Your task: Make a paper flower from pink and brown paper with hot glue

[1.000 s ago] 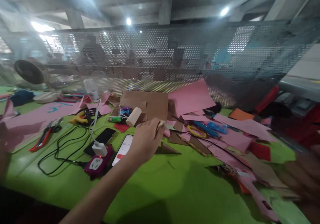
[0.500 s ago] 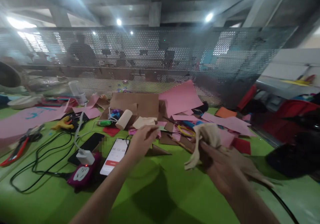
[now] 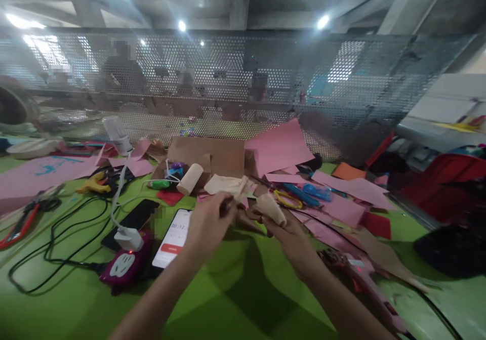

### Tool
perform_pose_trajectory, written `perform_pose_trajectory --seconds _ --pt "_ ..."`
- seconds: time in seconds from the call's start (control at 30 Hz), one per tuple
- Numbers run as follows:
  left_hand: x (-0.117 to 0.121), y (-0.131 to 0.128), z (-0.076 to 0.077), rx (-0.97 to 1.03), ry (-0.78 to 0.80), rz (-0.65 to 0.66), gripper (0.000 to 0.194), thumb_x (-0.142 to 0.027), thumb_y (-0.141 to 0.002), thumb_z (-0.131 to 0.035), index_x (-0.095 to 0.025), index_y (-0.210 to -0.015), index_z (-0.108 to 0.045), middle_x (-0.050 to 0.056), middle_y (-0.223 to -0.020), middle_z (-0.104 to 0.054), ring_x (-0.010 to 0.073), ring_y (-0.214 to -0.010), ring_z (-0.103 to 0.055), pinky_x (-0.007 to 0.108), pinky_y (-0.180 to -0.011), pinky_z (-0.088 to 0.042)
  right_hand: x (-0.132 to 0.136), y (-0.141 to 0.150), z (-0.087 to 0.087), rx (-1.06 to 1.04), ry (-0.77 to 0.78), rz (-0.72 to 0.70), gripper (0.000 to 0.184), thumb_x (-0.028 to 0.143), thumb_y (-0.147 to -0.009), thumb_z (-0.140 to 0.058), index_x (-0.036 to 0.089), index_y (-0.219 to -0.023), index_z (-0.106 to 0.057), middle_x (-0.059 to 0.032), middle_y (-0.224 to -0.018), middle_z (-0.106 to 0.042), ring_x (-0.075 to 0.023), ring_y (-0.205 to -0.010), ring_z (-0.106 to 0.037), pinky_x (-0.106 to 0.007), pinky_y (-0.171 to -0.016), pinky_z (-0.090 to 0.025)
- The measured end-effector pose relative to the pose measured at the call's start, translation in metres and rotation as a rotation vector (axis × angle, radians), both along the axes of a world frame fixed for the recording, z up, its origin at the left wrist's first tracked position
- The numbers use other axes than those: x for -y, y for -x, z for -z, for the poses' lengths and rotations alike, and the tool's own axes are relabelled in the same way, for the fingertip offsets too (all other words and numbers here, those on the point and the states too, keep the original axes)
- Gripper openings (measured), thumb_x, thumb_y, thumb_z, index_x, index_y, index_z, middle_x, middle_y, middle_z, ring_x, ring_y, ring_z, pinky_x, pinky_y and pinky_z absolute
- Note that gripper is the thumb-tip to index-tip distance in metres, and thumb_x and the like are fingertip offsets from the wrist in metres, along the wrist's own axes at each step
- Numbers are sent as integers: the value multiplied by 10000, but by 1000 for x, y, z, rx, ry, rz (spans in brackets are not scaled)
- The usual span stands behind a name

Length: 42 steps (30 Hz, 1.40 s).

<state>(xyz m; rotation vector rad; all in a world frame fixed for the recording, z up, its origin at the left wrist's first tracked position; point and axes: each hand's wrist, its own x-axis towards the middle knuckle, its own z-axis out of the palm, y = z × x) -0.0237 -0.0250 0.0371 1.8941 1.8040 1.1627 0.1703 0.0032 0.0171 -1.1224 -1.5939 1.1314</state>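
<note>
My right hand [image 3: 290, 236] is closed around a crumpled cream piece of cloth or paper [image 3: 270, 208] over the middle of the green table. Close on its left, the bent fingers of my left hand [image 3: 210, 221] pinch a thin cream strip [image 3: 242, 189] that sticks up from the fingertips. Whether strip and crumpled piece are joined I cannot tell. Both hands are held above the table, over brown paper scraps [image 3: 248, 221]. A phone with a timer [image 3: 173, 244] lies beside my left wrist, partly covered by that hand.
A pink glue gun [image 3: 366, 274] with a red light lies right of my right forearm. Black cables [image 3: 49, 244] and a purple power socket [image 3: 125, 266] lie at left. Pink paper [image 3: 281, 147], a cream roll [image 3: 190, 179] and yellow-handled scissors [image 3: 286, 199] lie behind the hands.
My right hand has moved left with the cream piece, close to my left hand, uncovering the glue gun. My left hand has shifted slightly and now pinches the strip.
</note>
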Motion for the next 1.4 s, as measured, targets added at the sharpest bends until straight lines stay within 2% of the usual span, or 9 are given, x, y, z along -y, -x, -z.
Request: perform_pose_trajectory --seconds 0.13,0.27,0.4,0.53,0.63,0.87,1.07,1.17,1.4 --pt "-23 26 2 -464 -14 -150 197 -191 -881 -543 -229 -1021 -676 85 -1003 -698 281 -1006 -584 397 -859 -408 -17 2 4 311 -188 -78 228 177 -722 -675 223 -941 -717 -52 -933 -663 -264 -902 -575 -367 -824 -408" --pt "-30 31 20 -494 23 -116 317 -150 -855 -560 -237 -1139 -673 93 -1110 -692 289 -1070 -568 402 -879 -427 -26 8 15 388 -197 -95 510 8 -583 -652 203 -1052 -701 -72 -1022 -633 -272 -978 -557 -371 -888 -379" --pt "-22 28 18 -442 -42 -147 361 -138 -868 -543 -231 -1203 -641 80 -1267 -644 281 -1178 -526 410 -961 -408 -30 8 23 380 -156 -58 362 -25 -566 -594 182 -841 -708 -65 -877 -639 -265 -904 -558 -365 -846 -380" --pt "-13 20 3 -285 -185 -187 293 -198 -892 -548 -225 -1163 -657 73 -1244 -657 277 -1168 -543 416 -1008 -388 -28 -1 17 215 -84 -34 149 151 -651 -690 197 -792 -701 -26 -776 -656 -229 -769 -565 -322 -720 -414" --pt "-8 7 -5 -114 -219 -99 286 -278 -921 -523 -206 -1173 -638 87 -1208 -667 264 -1154 -553 405 -1015 -394 -20 -7 6 46 -20 -43 291 326 -742 -691 189 -999 -706 -26 -810 -692 -186 -660 -568 -277 -591 -412" --pt "-8 -38 5 351 91 313 363 -439 -860 -583 -182 -1102 -669 121 -1165 -679 305 -1135 -568 448 -989 -413 5 -1 -5 -498 287 -115 264 303 -681 -832 192 -892 -719 2 -727 -651 -110 -569 -471 -223 -533 -355" --pt "-16 -43 23 1098 204 277 316 -249 -765 -650 -164 -1069 -636 51 -954 -726 191 -911 -657 295 -838 -485 15 -3 -18 -372 200 -69 319 353 -682 -836 238 -938 -685 11 -790 -633 -150 -700 -509 -233 -606 -379" --pt "-17 -32 27 1152 202 158 237 -164 -662 -682 -174 -897 -650 8 -791 -700 155 -753 -643 240 -691 -477 16 -9 -19 -331 177 -18 300 440 -728 -791 265 -940 -669 32 -719 -570 -137 -623 -453 -230 -558 -361" --pt "-11 -28 30 1211 251 205 288 -179 -585 -764 -156 -867 -704 -22 -643 -637 84 -547 -513 191 -553 -403 18 -12 -14 -193 262 -83 424 531 -841 -646 255 -1163 -655 -1 -786 -606 -175 -693 -518 -268 -624 -426"
